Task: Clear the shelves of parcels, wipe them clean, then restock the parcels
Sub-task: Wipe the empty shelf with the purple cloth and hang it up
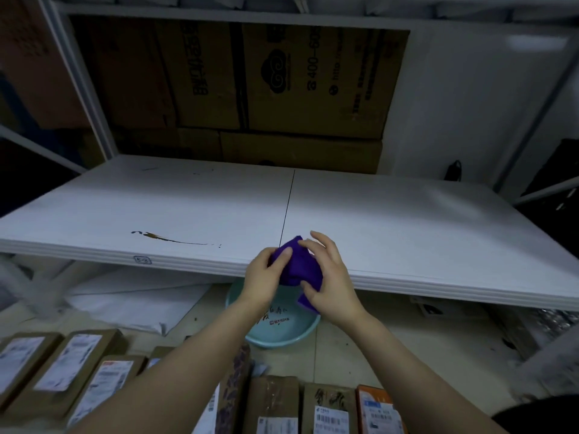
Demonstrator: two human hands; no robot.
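- The cloth [296,263] sits between the left hand [261,278] and right hand [329,277], over the shelf [407,220] front edge.
- A basin [282,327] lies on the floor below them.
- Parcels [78,377] line the floor nearest the camera.
- Cardboard boxes [282,86] stand behind the shelf.

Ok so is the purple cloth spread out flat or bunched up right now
Bunched up. The purple cloth is gathered into a wad between the left hand and right hand, held above the basin.

Both hands grip a bunched purple cloth [297,264] between them, the left hand [263,278] pinching its near-left side and the right hand [329,277] wrapped over its right side. Just beyond the hands lies the white shelf [407,227], bare, with a brown smear [169,238] off to the left hand's left. Directly below the hands a pale blue basin [282,333] sits on the floor, and labelled parcels [94,364] lie under the forearms.
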